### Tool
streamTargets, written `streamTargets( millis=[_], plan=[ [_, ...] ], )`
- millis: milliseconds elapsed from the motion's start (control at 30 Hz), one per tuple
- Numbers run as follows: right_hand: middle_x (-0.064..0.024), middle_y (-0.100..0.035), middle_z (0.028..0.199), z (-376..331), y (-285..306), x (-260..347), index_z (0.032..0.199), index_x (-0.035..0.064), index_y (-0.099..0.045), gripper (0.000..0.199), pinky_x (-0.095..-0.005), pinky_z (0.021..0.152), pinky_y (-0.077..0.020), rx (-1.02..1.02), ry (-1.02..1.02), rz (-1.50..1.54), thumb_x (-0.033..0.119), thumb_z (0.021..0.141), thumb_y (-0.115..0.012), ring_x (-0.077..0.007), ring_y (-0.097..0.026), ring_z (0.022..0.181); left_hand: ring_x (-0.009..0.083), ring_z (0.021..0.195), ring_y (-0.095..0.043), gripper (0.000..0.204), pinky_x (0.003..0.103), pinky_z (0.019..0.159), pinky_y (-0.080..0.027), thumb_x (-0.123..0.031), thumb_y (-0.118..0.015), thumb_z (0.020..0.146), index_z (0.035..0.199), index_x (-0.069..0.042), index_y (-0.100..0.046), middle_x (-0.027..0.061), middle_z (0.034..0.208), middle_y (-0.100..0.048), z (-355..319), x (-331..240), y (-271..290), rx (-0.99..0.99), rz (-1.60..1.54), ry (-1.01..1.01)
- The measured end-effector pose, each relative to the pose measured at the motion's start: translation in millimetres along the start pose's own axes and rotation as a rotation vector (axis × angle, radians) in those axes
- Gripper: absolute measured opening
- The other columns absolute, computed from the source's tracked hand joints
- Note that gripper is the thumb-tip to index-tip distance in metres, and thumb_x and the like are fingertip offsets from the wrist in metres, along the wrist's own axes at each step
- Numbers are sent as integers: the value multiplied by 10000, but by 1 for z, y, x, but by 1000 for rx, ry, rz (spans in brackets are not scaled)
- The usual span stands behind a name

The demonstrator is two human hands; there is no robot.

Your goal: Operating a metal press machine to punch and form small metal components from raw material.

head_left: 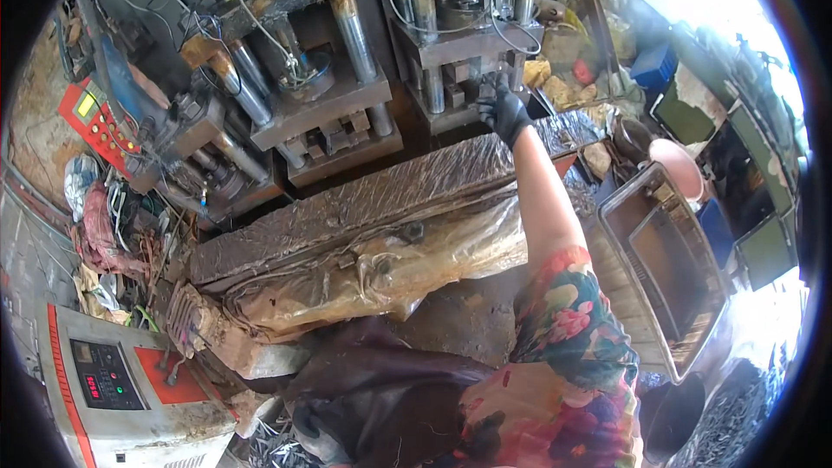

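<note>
My right hand (503, 112), in a black glove, reaches far forward on a straight arm in a flowered sleeve. Its fingertips rest at the die block of the right-hand press (468, 43); whether they pinch a small part is hidden. My left hand (314, 433), also in a dark glove, lies low at the bottom edge beside a dark apron. It is just above a heap of small metal pieces (270, 452). What it holds is unclear. A second press (303, 78) with steel columns stands to the left.
A greasy bench wrapped in plastic sheet (373, 217) runs between me and the presses. A rectangular metal tray (667, 269), a pink bowl (680, 165) and a black bucket (672, 416) sit at the right. Control boxes (108, 377) (95, 121) and scrap lie at the left.
</note>
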State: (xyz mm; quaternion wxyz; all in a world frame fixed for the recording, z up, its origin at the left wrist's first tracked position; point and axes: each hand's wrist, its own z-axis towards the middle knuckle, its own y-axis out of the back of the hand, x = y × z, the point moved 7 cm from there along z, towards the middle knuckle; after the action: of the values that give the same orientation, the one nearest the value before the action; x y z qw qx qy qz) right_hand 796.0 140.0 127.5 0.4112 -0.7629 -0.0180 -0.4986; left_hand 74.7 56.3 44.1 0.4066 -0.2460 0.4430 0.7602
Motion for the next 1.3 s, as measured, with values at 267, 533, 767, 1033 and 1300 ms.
streamTargets(
  millis=[267,533,767,1033,1300],
  plan=[
    [63,-524,680,15,-2,-31,981,167,-542,261,-126,335,-302,310,40,556,391,999,-410,-29,-431,469,225,855,-602,248,329,782,-480,-124,-579,850,1047,26,-591,124,949,-631,9,-2,-18,35,45,-1],
    [28,-511,652,-125,88,88,763,148,-490,309,-211,463,-406,194,691,634,375,972,-462,-92,-485,528,246,917,-613,291,342,826,-477,-128,-590,831,1086,12,-599,137,1011,-640,15,-22,-40,84,68,-75],
    [-35,-653,834,-253,-153,-219,1006,52,-634,259,-246,632,-479,719,-164,-316,284,960,-530,-97,-597,691,265,971,-623,333,353,865,-473,-133,-599,815,1120,0,-605,149,1065,-649,6,20,7,89,53,74],
    [-82,-663,989,-459,-306,-461,1159,30,-562,389,-267,680,-505,1081,-900,-274,349,937,-573,-157,-638,798,406,940,-576,404,450,843,-459,-134,-630,722,1105,-13,-587,203,1027,-621,-22,49,47,64,321,86],
    [-152,-685,844,-468,-380,-553,1061,15,-522,490,-257,492,-497,698,-1178,-14,470,893,-596,-189,-649,652,412,982,-562,461,451,900,-450,-170,-638,675,1086,31,-581,234,1036,-607,-39,71,39,66,292,194]
  ],
)
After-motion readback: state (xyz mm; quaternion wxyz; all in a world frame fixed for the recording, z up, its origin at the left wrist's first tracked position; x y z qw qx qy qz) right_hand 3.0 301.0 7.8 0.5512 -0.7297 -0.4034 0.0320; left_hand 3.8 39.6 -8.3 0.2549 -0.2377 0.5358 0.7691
